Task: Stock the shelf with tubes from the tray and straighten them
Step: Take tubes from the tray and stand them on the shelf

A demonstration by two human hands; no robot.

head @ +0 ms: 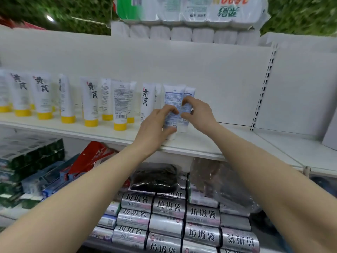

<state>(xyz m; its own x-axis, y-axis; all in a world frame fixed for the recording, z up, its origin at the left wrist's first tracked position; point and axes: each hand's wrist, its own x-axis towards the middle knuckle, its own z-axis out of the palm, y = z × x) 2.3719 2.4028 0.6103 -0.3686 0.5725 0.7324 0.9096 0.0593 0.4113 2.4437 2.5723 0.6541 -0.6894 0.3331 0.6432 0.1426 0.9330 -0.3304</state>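
Two white tubes with blue print and white caps stand cap-down on the white shelf (209,143). My left hand (155,126) grips the front tube (172,99) around its lower half. My right hand (198,112) pinches the rear tube (188,92) just behind and to the right. To their left stands a row of several white tubes with yellow caps (90,103), some turned with the back label facing out. No tray is in view.
The shelf runs bare to the right of my hands up to a slotted upright (262,95). Packs of toilet paper (191,21) sit on top. Below are silver rolls of bin bags (169,207), a black bag (155,178) and toothpaste boxes (31,157).
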